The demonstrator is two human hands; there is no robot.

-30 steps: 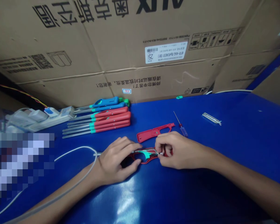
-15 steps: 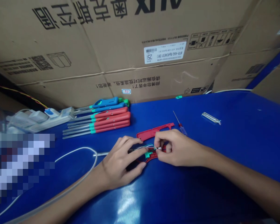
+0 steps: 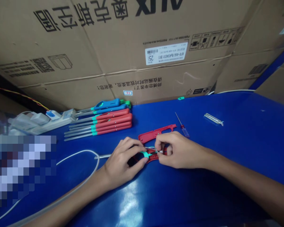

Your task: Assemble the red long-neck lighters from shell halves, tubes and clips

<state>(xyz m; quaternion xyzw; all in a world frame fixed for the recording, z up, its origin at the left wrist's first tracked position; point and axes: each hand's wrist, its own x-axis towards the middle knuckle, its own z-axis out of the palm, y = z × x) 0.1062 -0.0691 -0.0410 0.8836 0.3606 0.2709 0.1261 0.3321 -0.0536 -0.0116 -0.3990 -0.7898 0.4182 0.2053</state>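
An opened long-necked lighter lies in front of me, its lower red shell half (image 3: pixel 153 160) under both hands and its metal tube (image 3: pixel 102 156) pointing left. My left hand (image 3: pixel 123 160) pinches the green trigger (image 3: pixel 145 154) between thumb and fingers over the shell. Thin wires run past the trigger toward my right hand (image 3: pixel 176 149). Its thumb and forefinger are closed on a small white-tipped part (image 3: pixel 160 152) with a dark body; its exact kind is unclear. Just behind the hands rests the loose red shell half (image 3: pixel 153 135). Fingers hide part of the lower shell.
Several red lighters (image 3: pixel 113 123) and blue lighters (image 3: pixel 109 105) are stacked at the back left, beside a power strip (image 3: pixel 59 121). A screwdriver (image 3: pixel 185 130) and silvery strips (image 3: pixel 213 119) lie to the right. A white cable (image 3: pixel 78 152) loops across my left forearm. Cardboard (image 3: pixel 132 63) stands behind.
My left thumb and fingers have closed around the green trigger, which has shifted slightly left and turned. My right hand has moved a little left and down, still pinching the small part.
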